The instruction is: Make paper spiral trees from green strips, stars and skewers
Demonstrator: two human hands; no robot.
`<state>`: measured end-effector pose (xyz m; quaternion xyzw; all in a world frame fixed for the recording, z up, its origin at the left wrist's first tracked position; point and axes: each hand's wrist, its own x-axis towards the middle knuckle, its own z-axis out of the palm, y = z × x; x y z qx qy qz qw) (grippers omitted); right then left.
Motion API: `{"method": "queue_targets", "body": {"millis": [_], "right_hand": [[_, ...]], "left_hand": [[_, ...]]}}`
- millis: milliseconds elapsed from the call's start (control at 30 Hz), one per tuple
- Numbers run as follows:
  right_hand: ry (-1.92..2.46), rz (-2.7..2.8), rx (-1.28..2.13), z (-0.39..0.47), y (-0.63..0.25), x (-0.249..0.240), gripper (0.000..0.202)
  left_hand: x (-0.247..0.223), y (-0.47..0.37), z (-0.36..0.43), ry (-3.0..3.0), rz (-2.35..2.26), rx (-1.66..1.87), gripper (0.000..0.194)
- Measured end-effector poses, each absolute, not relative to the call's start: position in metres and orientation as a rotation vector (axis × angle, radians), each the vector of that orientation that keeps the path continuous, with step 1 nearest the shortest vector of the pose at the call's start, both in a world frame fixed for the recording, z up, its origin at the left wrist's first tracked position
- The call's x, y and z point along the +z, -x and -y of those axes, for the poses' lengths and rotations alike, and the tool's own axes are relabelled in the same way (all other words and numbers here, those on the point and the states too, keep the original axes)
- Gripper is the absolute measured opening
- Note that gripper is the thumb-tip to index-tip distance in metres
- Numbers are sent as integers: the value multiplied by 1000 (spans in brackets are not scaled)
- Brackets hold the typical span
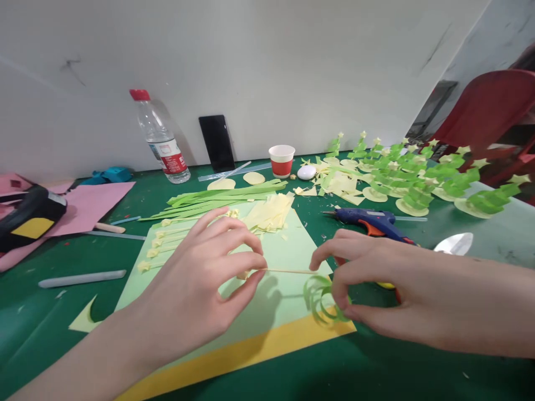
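My left hand (221, 262) pinches a thin wooden stick (290, 271) between thumb and fingertips. A small pale-yellow paper piece shows at the stick's left end, mostly behind my fingers. At the other end, my right hand (368, 273) has its thumb and a finger closed on a curled green paper strip (320, 301), which hangs in loose, slightly blurred loops. Its index finger is close to the stick's tip; whether it touches is unclear. Below both hands lies a light green sheet (251, 312) over a yellow one (267, 350).
Paper-tipped sticks (156, 250), green strips (217, 197) and yellow paper pieces (271, 211) lie beyond my left hand. Behind my right hand are a blue glue gun (368, 217), scissors and rows of green paper plants (418, 192). A bottle (165, 145), phone (217, 143) and paper cup (281, 161) stand by the wall.
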<state>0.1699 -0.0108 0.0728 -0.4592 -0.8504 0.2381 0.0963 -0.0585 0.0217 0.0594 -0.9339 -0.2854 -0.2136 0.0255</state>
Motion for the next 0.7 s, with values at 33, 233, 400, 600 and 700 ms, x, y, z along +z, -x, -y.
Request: {"method": "queue_targets", "body": {"millis": [33, 233, 400, 600, 700], "right_hand": [[1311, 2539, 776, 10, -165, 73, 14], [1175, 2349, 1048, 6, -150, 64, 11], [1093, 2136, 1133, 7, -146, 62, 10], [1076, 1957, 1204, 7, -140, 59, 9], [1062, 1925, 1250, 8, -137, 53, 9]], "left_hand": [[59, 58, -20, 2896, 876, -655, 16], [57, 58, -14, 2972, 931, -766, 11], [54, 60, -22, 2888, 1392, -1373, 67], [45, 43, -16, 3183, 1563, -1477, 9], [39, 35, -9, 3186, 1572, -1619, 14]]}}
